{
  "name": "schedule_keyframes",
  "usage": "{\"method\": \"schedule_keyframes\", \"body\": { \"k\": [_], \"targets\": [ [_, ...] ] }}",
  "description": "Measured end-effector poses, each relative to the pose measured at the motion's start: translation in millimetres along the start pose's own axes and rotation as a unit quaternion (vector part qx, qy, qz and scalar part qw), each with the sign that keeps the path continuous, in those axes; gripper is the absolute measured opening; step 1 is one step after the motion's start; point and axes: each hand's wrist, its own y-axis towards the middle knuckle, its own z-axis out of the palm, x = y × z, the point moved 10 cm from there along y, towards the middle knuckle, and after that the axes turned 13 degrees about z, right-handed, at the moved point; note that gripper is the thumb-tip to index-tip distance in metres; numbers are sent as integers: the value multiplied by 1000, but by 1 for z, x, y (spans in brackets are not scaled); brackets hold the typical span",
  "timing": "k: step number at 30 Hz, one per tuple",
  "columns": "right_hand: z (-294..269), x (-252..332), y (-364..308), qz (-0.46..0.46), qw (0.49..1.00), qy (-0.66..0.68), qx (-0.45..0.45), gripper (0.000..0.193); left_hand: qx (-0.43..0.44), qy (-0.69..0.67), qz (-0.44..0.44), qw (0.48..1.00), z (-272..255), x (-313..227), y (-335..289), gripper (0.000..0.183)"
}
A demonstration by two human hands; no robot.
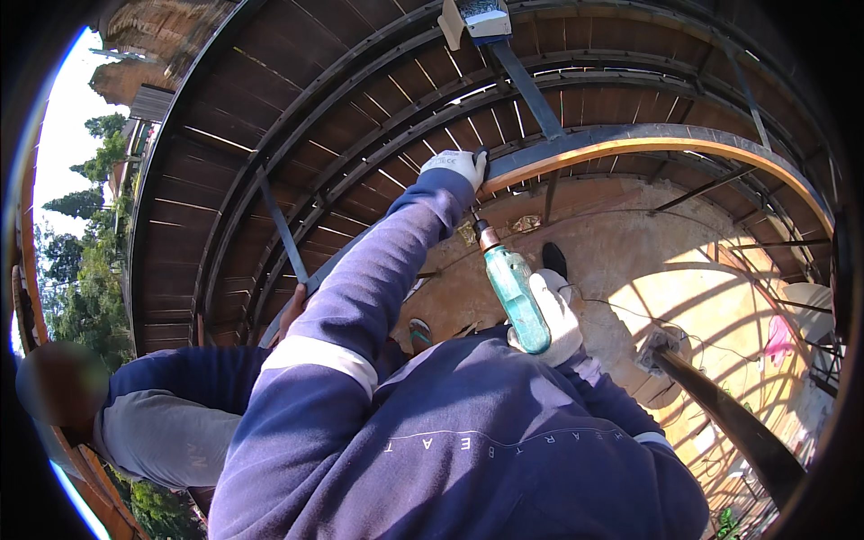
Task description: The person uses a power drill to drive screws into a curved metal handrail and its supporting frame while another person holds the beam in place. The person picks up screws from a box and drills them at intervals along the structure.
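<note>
My left hand (454, 168), in a white work glove, reaches forward and is closed on the edge of a curved metal beam (621, 144) with an orange-brown lower face. In my right hand (556, 315), also gloved, is a teal power drill (515, 292). Its dark front end points up toward the beam, just below my left hand. Whether the bit touches the beam cannot be made out; my left sleeve and glove partly cover that spot. Farther left, a co-worker's bare hand (292, 309) rests by the same beam where a grey strut joins it.
Curved metal rails carry dark roof boards (360, 99) overhead. An open box (481, 20) sits at the top. The co-worker (171, 423) is close on my left. A dark post (729, 414) rises at the lower right, with cables on the sunlit floor (621, 360) far below.
</note>
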Motion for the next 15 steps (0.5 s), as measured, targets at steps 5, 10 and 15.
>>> {"method": "schedule_keyframes", "body": {
  "k": [5,10,15],
  "targets": [
    [-5,10,4,-59,997,-41,-23,71,-231,-98,8,968,-68,36,2,55],
    [-1,13,2,-67,997,-18,-41,67,-219,92,74,969,-27,-10,0,42],
    [-6,15,2,-90,995,-40,-25,63,-299,67,118,944,-74,-34,0,39]
  ]
}}
